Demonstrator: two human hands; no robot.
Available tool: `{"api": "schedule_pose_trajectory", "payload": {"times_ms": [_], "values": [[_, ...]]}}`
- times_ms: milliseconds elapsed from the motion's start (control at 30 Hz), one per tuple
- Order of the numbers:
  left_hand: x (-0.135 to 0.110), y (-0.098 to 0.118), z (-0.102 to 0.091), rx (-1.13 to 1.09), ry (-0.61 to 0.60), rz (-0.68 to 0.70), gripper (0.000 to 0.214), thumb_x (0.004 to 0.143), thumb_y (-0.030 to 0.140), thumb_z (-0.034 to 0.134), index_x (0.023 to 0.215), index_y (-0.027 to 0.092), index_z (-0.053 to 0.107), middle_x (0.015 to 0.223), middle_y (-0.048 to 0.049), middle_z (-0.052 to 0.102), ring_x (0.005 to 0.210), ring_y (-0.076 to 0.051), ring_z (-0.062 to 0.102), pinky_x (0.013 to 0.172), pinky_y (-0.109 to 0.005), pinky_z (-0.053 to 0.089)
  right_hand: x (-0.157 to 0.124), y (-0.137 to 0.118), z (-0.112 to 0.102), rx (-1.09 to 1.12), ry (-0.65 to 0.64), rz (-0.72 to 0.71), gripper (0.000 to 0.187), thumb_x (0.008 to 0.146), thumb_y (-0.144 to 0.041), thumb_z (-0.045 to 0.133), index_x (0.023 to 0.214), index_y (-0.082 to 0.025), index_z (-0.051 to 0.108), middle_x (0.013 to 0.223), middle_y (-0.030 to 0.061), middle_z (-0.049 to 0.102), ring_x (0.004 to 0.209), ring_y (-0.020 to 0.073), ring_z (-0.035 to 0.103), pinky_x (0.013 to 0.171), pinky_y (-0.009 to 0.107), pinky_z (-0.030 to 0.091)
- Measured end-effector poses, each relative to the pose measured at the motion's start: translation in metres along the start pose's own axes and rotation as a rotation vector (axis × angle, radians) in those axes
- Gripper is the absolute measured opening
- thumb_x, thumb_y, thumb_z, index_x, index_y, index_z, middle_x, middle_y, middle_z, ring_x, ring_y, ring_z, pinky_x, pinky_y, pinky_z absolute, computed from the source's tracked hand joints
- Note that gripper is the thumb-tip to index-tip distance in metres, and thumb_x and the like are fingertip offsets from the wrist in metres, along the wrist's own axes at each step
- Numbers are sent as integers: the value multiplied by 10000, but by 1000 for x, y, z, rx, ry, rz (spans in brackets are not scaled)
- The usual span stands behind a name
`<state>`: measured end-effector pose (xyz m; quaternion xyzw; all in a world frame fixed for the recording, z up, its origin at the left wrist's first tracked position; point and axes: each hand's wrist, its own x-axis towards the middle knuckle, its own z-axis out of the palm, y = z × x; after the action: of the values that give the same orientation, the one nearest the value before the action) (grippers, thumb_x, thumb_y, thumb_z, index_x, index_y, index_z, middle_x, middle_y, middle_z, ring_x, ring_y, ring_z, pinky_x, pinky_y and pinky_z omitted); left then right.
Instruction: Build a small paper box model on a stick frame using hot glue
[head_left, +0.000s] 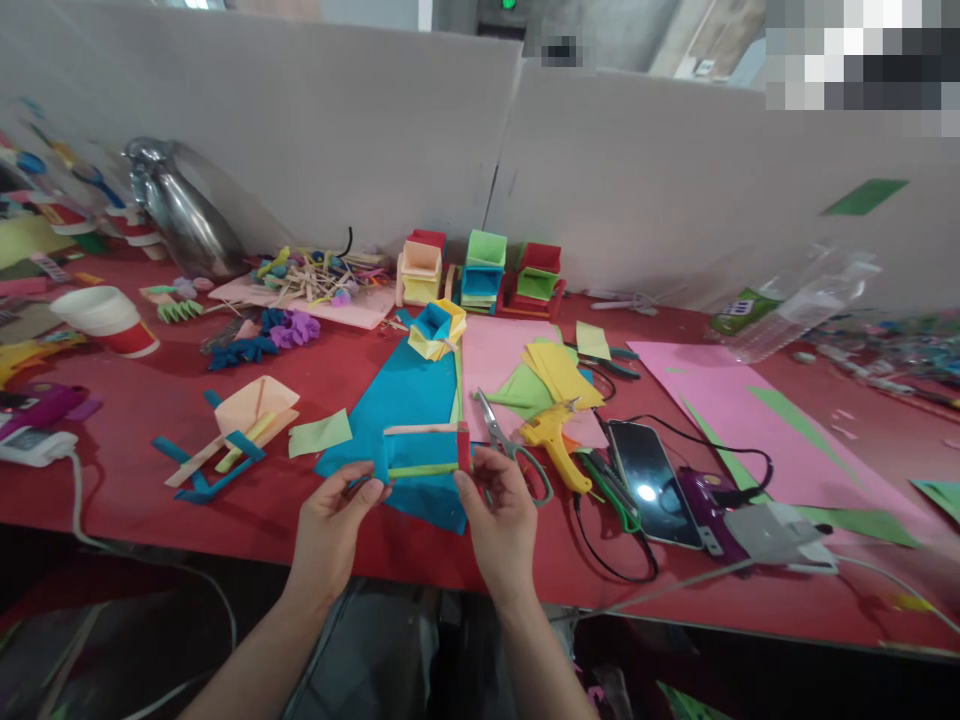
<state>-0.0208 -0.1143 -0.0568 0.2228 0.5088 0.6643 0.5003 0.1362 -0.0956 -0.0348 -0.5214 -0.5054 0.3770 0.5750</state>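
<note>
Between my two hands I hold a small rectangular frame of coloured strips [424, 470], with a blue left end, a red right end and pink and green long sides. My left hand [335, 515] pinches the blue end, thumb in front. The red end sits between the thumb and fingers of my right hand [499, 510]. Under the frame lies a blue paper sheet [375, 400]. Just right of my right hand are scissors [506, 435] and a yellow glue gun [553, 440]. A peach and blue paper piece with loose strips [240, 435] lies to the left.
Several coloured paper boxes [484, 270] stand at the back by the white partition [337, 120]. A phone [652, 480], a power strip [772, 535] and cables are on the right. Paper cups [109, 320] and a steel jug [184, 215] stand left on the red table [225, 520].
</note>
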Motion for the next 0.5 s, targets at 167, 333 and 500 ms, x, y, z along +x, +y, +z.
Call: {"api": "schedule_pose_trajectory", "payload": {"times_ms": [167, 333, 500], "values": [[0, 3, 3, -224, 9, -115, 185, 597, 237, 742, 745, 167, 655, 727, 28, 666, 679, -111, 635, 697, -248, 544, 3, 1, -2, -11, -16, -65, 146, 747, -244, 593, 876, -185, 562, 882, 43, 578, 824, 158, 565, 740, 291, 473], [0, 9, 4, -308, -2, -277, 173, 634, 134, 708, 788, 173, 639, 714, 21, 674, 634, -97, 640, 604, -187, 548, 4, 1, -4, -15, -63, -116, 94, 766, -229, 576, 849, -189, 558, 881, 39, 556, 856, 161, 550, 766, 299, 464], [-2, 14, 4, -332, -65, -361, 168, 731, 96, 613, 877, 179, 607, 760, 12, 670, 682, -98, 650, 604, -177, 552, 7, -1, -4, -14, -65, -114, 121, 766, -253, 585, 868, -191, 563, 891, 41, 567, 841, 159, 559, 761, 299, 470]]}}
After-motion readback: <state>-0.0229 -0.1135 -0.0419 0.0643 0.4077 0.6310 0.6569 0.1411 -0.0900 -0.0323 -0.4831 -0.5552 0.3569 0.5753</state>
